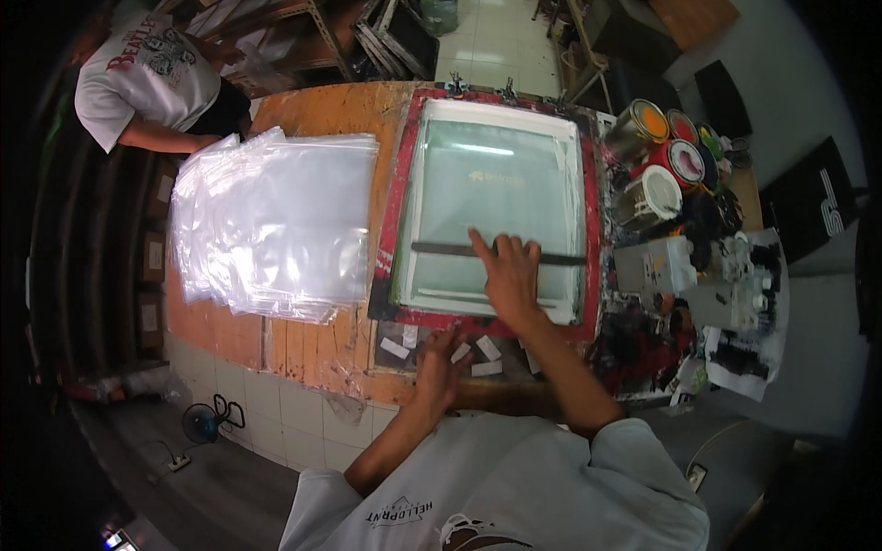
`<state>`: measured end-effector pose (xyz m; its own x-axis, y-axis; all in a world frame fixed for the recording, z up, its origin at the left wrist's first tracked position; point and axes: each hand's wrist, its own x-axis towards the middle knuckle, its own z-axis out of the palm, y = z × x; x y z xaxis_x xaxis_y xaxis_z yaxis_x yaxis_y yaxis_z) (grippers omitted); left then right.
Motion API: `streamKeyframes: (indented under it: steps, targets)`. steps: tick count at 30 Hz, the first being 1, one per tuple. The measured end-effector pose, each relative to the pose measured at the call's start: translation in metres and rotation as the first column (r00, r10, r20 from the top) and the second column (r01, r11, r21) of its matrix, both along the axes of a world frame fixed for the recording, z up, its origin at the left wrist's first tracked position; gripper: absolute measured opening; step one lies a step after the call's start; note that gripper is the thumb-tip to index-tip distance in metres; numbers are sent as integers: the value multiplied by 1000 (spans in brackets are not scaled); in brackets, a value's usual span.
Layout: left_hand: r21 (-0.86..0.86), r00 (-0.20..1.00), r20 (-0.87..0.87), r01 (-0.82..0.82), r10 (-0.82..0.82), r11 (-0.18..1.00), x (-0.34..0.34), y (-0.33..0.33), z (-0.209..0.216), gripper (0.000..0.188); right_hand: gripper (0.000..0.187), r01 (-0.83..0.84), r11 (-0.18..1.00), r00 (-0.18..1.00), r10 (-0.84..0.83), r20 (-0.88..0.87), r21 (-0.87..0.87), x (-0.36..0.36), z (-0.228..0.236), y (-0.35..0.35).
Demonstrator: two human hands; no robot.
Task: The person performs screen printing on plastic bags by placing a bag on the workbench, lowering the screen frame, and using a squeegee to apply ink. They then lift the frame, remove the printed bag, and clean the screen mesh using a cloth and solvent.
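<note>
A screen printing frame (593, 216) with red edges and a pale green mesh lies in front of me on the table. Across the lower part of its mesh runs a long dark squeegee (560, 260). My right hand (513, 275) is closed on the squeegee's middle, the index finger stretched forward along the mesh. At the frame's near edge, my left hand (439, 363) has its fingers closed against the red border; the fingertips are partly hidden. Several small white pieces (487, 349) lie just below that edge, between my forearms.
Left of the frame, clear plastic bags (276, 225) are piled on the wooden table (322, 354). Another person (165, 87) stands at the far left with a hand by the pile. Open paint cans (657, 193) and stained containers (661, 266) crowd the right side. Clamps (505, 92) line the frame's far edge.
</note>
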<state>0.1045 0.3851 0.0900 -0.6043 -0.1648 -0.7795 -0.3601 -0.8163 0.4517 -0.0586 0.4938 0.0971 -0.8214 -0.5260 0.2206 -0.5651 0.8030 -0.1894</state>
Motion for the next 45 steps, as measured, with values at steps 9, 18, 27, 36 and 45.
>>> streamKeyframes:
  steps: [9,18,27,36,45]
  targets:
    - [-47,997,-70,14,-17,999,2,4,-44,49,75,19,998,997,-14,82,-65,63,-7,12]
    - [-72,998,-11,54,-55,996,2,4,-50,64,73,5,997,1000,-5,-8,-72,20,-42,6]
    - [-36,985,125,-116,120,993,-3,9,-38,30,71,41,997,988,-51,-146,-71,-167,-57,-23]
    - [-9,989,81,-122,122,993,-2,5,-29,26,81,-30,998,968,16,252,51,-198,-20,-20]
    - [-21,998,-58,-2,1,1000,-6,-10,9,28,75,-33,998,996,37,76,-45,39,41,12]
